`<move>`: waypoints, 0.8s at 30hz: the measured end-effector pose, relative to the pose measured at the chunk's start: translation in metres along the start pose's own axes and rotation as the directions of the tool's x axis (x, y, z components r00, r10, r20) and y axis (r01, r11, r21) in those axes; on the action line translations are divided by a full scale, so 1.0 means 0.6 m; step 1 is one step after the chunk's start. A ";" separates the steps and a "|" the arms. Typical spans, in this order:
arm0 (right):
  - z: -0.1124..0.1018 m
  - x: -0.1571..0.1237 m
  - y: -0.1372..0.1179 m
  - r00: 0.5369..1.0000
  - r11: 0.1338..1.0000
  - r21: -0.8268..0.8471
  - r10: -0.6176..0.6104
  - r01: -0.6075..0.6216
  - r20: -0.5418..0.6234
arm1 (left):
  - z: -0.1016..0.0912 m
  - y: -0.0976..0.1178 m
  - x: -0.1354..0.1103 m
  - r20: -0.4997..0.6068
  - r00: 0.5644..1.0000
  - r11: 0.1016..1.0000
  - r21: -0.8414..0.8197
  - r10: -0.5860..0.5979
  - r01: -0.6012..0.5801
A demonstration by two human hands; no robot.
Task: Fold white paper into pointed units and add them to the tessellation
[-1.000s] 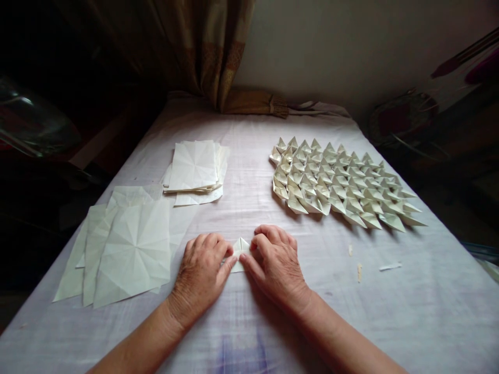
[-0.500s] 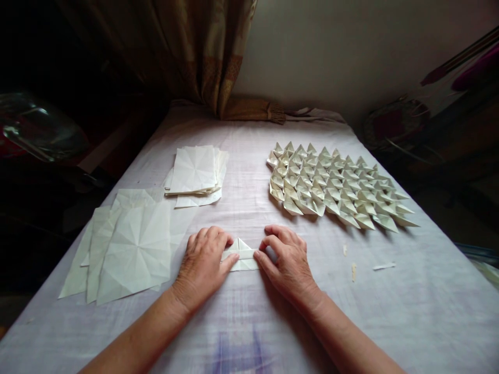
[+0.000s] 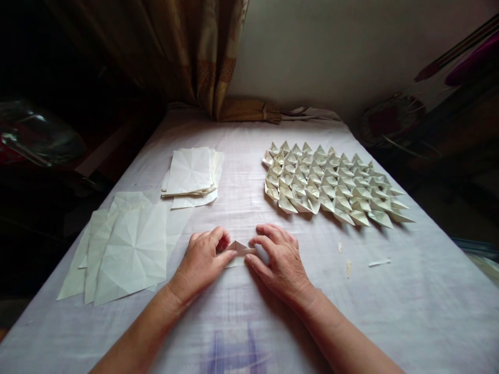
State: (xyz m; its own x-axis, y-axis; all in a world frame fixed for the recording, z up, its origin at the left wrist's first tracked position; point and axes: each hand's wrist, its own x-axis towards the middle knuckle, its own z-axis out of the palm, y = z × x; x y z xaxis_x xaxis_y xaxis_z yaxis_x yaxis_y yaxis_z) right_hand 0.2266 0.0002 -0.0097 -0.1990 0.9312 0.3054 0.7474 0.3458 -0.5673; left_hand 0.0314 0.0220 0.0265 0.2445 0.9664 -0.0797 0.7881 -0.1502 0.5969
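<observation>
A small folded piece of paper (image 3: 236, 248) with a pointed peak lies on the cloth in front of me, between my two hands. My left hand (image 3: 202, 254) grips its left end, thumb on the near side and fingers curled behind. At the other end, the thumb and index finger of my right hand (image 3: 278, 257) hold it. Both ends of the paper are partly hidden by my fingers. To the right stand many folded paper boats (image 3: 327, 182) in close rows. Creased paper sheets (image 3: 134, 249) lie spread at left, with a stack of sheets (image 3: 191, 169) beyond them.
A white cloth (image 3: 241, 140) with a purple stain near me covers the table. Small paper scraps (image 3: 349, 269) and a thin white paper strip (image 3: 379, 263) lie right of my hands. A curtain (image 3: 218, 67) hangs at the far edge.
The folded paper's near flap and middle band have tilted up, so the peak now looks darker. My left fingers have curled in more. The whole view has shifted slightly.
</observation>
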 end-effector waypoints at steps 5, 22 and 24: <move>0.003 0.006 0.007 0.997 0.971 0.239 -0.009 0.025 -0.070 | 0.006 -0.012 0.003 -0.032 0.999 0.965 -0.259 0.033 -0.041; 0.001 0.012 -0.031 0.993 0.767 0.637 0.118 -0.075 -0.025 | 0.015 0.013 -0.012 -0.227 0.971 0.895 -0.413 0.078 -0.169; 0.003 0.010 -0.036 0.994 0.731 0.675 0.093 -0.101 0.048 | 0.018 0.011 -0.009 -0.134 0.991 0.790 -0.611 -0.029 -0.059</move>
State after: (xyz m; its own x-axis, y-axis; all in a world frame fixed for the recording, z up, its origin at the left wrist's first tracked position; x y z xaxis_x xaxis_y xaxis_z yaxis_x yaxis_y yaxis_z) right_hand 0.2081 -0.0012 0.0030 -0.1587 0.9639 0.2138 0.1381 0.2360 -0.9619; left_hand 0.0415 0.0134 0.0221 0.1434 0.9896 0.0105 0.2628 -0.0483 0.9637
